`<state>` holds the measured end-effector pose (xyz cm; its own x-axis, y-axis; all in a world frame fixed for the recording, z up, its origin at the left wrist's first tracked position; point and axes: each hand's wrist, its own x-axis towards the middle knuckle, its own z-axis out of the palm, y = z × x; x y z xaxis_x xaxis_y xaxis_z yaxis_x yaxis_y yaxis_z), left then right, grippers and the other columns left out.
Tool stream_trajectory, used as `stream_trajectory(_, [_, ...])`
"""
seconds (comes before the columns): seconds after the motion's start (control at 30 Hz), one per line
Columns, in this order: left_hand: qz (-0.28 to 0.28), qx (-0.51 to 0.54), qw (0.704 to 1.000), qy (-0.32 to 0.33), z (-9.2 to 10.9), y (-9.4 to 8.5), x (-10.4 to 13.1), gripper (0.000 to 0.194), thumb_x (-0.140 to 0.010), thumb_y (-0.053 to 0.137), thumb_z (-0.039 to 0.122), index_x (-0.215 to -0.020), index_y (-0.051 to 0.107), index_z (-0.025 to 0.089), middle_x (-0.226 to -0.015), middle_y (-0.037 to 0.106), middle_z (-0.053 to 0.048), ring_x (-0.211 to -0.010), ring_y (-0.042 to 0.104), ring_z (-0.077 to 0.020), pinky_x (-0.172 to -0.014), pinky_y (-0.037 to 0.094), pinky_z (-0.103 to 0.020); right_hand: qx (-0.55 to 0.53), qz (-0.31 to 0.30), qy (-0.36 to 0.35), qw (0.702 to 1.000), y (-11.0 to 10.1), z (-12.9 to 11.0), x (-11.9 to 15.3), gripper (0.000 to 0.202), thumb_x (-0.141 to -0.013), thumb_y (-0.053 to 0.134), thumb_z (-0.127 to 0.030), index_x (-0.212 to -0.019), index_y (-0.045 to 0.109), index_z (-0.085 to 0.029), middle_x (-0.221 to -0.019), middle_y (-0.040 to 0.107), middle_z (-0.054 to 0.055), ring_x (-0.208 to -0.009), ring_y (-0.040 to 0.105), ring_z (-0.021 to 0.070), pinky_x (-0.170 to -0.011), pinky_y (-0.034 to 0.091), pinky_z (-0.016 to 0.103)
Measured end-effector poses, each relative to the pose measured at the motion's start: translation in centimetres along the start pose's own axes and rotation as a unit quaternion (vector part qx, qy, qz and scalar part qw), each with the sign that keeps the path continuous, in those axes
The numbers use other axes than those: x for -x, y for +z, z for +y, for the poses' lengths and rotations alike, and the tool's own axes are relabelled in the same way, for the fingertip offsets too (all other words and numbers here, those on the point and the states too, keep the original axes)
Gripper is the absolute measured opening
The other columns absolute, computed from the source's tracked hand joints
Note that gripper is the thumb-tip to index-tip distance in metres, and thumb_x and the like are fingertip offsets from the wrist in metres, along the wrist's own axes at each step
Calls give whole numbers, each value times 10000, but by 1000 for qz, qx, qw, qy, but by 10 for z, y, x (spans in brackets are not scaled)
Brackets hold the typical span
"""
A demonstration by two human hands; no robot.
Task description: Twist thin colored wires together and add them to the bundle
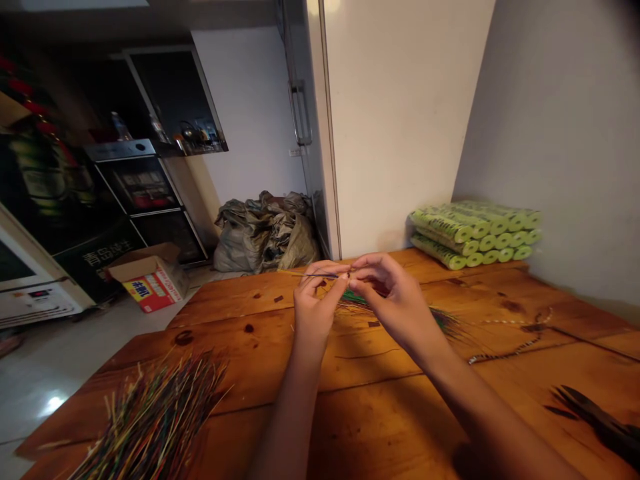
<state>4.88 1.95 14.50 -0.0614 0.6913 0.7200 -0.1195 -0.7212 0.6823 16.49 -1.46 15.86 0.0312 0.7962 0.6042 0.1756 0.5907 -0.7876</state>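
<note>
Both hands meet above the middle of the wooden table (370, 413). My left hand (320, 297) pinches a few thin strands (315, 275), bluish and yellowish, whose ends stick out to the left. The fingertips of my right hand (385, 283) are pressed together right beside the left ones, at the strands' right end. Whatever sits between the right fingertips is too small to make out. Behind the hands lies a bundle of green and dark strands (445, 321), partly covered by the right hand and wrist.
A big pile of multicoloured strands (155, 413) lies at the table's front left. Dark pliers (595, 413) rest at the right, near a beaded string (515, 350). Green-wrapped rolls (475, 233) are stacked at the back right. A cardboard box (153, 277) and grey sacks (265, 233) stand beyond the table.
</note>
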Motion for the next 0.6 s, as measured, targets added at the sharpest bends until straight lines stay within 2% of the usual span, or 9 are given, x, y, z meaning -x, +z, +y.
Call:
stream_trajectory(0.1, [-21, -87, 994, 55, 7, -5, -3, 87, -718, 610, 191, -759, 683, 215, -811, 613, -20, -847, 556, -164, -832, 400, -309, 14, 8, 1, 1000, -2, 2, -1, 143, -776, 554, -226, -899, 482, -216, -831, 630, 27, -779, 612, 151, -697, 460, 275])
stream_trajectory(0.23, [-36, -219, 969, 109, 13, -13, -5, 87, -713, 630, 245, -771, 694, 251, -819, 633, -20, -836, 548, -184, -841, 370, -345, 33, 2, 0, 999, -5, -1, -1, 184, -781, 546, -223, -935, 446, -221, -795, 643, 19, -752, 625, 153, -696, 470, 278])
stream_trajectory(0.37, [-41, -295, 943, 145, 14, -18, -6, 54, -695, 651, 282, -726, 695, 277, -782, 654, -15, -817, 511, -202, -822, 340, -350, 124, 10, -38, 991, -5, -8, 1, 188, -795, 515, -185, -957, 432, -232, -824, 654, 22, -785, 631, 169, -719, 472, 297])
stream_trajectory(0.5, [-47, -302, 945, 117, 12, -16, -7, 61, -704, 637, 290, -678, 679, 253, -746, 650, -25, -804, 494, -209, -829, 318, -355, 235, 22, -98, 967, -4, -7, 3, 201, -800, 473, -130, -973, 454, -231, -880, 643, 37, -812, 626, 186, -728, 468, 313])
stream_trajectory(0.6, [-63, -198, 978, 28, 8, -12, -7, 102, -715, 613, 286, -653, 657, 219, -716, 637, -24, -782, 526, -194, -827, 350, -338, 283, 32, -156, 946, -2, -1, 4, 168, -814, 457, -140, -952, 490, -230, -892, 633, 48, -822, 615, 193, -729, 459, 313])
